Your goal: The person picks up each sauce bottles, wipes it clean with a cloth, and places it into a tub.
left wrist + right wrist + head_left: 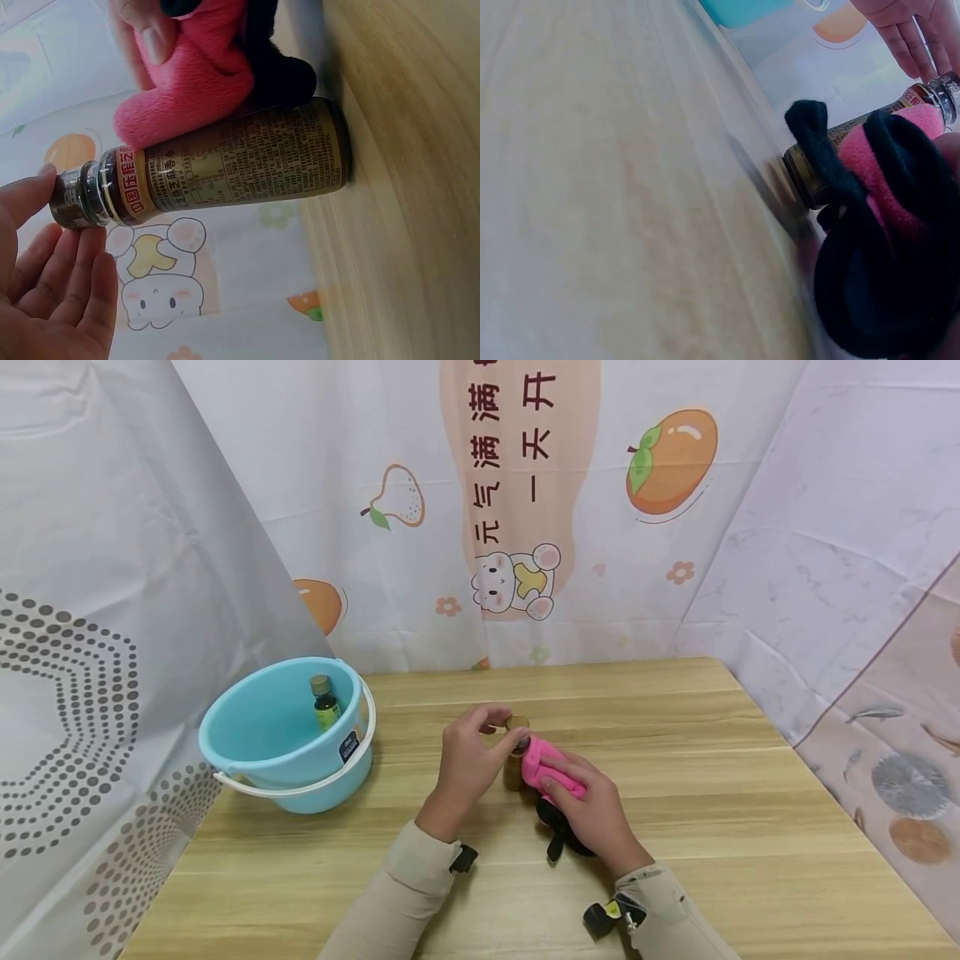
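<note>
A sesame oil bottle (pixel 247 165) with a gold-brown label and a gold cap (pixel 69 199) stands upright on the wooden table. My left hand (pixel 468 756) pinches the cap between thumb and fingertips. Against the side of the bottle lies a pink and black plush thing (pixel 199 86), which my right hand (pixel 592 802) grips from the right. Its pink part rests by the bottle's shoulder, while black floppy pieces (pixel 885 247) hang below near the table. In the head view the hands and plush hide much of the bottle.
At the left of the table (pixel 675 777) stands a light blue bucket (pixel 255 764) with a white handle (pixel 300 792). Inside it is a small dark bottle (pixel 324 703) with a green-yellow label. A printed curtain (pixel 405 593) hangs behind the table's back edge.
</note>
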`<state>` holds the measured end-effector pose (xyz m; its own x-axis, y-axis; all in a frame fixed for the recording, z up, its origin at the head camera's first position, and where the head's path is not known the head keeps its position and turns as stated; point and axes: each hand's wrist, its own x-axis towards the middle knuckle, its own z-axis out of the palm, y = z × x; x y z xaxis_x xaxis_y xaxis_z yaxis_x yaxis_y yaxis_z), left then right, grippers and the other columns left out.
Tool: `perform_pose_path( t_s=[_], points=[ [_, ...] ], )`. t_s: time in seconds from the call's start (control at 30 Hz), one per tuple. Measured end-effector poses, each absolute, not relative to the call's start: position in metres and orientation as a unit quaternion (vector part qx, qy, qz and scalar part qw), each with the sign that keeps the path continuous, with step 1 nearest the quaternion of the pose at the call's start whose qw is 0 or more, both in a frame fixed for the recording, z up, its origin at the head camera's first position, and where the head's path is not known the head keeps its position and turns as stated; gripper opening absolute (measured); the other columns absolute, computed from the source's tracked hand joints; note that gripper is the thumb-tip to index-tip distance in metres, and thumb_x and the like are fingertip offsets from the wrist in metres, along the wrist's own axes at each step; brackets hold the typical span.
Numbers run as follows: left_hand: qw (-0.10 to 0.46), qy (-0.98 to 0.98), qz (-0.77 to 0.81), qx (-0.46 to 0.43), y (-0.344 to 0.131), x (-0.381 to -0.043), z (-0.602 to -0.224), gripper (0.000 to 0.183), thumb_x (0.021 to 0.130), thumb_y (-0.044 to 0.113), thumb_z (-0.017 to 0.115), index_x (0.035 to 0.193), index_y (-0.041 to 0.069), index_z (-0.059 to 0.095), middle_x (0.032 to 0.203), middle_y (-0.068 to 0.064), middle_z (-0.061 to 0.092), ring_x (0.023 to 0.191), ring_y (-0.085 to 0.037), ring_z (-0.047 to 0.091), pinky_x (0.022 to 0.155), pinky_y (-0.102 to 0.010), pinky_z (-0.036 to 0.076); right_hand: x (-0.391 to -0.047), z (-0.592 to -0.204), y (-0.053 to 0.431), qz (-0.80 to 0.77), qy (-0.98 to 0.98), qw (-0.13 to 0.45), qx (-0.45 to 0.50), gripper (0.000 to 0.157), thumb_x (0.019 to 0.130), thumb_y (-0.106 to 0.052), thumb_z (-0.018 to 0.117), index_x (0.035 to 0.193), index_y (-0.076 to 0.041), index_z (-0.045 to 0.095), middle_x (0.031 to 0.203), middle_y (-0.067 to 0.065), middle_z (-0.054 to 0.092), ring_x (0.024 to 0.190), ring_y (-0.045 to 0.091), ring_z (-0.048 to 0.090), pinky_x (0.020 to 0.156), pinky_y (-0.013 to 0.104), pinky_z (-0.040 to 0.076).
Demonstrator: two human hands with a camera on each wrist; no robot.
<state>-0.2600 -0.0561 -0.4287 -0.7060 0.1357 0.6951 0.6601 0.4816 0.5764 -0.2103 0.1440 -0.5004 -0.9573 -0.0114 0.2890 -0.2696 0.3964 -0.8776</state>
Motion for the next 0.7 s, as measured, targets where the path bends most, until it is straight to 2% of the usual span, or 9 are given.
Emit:
perform_pose_path(
  t_s=[0.17, 0.27, 0.53, 0.7],
  points=[
    [0.277, -0.811, -0.454, -0.245, -0.0569, -0.2598, -0.4270, 0.030, 0.087, 0.024, 0.086, 0.107, 0.005, 0.075, 0.099, -0.004, 0.077, 0.090, -0.014, 0.073, 0.080, -0.029, 0.063, -0.2093, -0.4992, 0.1427, 0.565, -0.806, 0.147, 0.098, 0.030, 0.095, -0.033, 0.076, 0.125, -0.034, 0.075, 0.143, -0.006, 0.063, 0.133, 0.019, 0.059, 0.102, 0.014, 0.049],
    [0.264, -0.808, -0.465, -0.248, -0.0577, -0.2600, -0.4261, 0.029, 0.087, 0.023, 0.086, 0.107, 0.006, 0.074, 0.101, -0.004, 0.077, 0.091, -0.013, 0.075, 0.081, -0.029, 0.063, -0.2088, -0.4984, 0.1420, 0.581, -0.791, 0.161, 0.109, 0.031, 0.096, -0.028, 0.076, 0.127, -0.029, 0.075, 0.144, -0.003, 0.062, 0.133, 0.021, 0.059, 0.101, 0.012, 0.049],
    [0.249, -0.801, -0.473, -0.269, -0.0587, -0.2605, -0.4271, 0.026, 0.090, 0.018, 0.083, 0.110, 0.003, 0.073, 0.105, -0.008, 0.078, 0.094, -0.018, 0.076, 0.081, -0.040, 0.065, -0.2104, -0.4993, 0.1396, 0.591, -0.779, 0.174, 0.117, 0.039, 0.095, -0.013, 0.076, 0.133, -0.019, 0.072, 0.150, 0.002, 0.058, 0.137, 0.024, 0.055, 0.103, 0.010, 0.046],
    [0.245, -0.808, -0.464, -0.268, -0.0589, -0.2608, -0.4276, 0.025, 0.091, 0.017, 0.082, 0.110, 0.004, 0.074, 0.106, -0.008, 0.078, 0.096, -0.018, 0.077, 0.082, -0.040, 0.065, -0.2112, -0.5022, 0.1411, 0.578, -0.792, 0.158, 0.114, 0.038, 0.096, -0.020, 0.075, 0.134, -0.021, 0.071, 0.151, 0.006, 0.057, 0.139, 0.027, 0.054, 0.102, 0.008, 0.044]
  ],
)
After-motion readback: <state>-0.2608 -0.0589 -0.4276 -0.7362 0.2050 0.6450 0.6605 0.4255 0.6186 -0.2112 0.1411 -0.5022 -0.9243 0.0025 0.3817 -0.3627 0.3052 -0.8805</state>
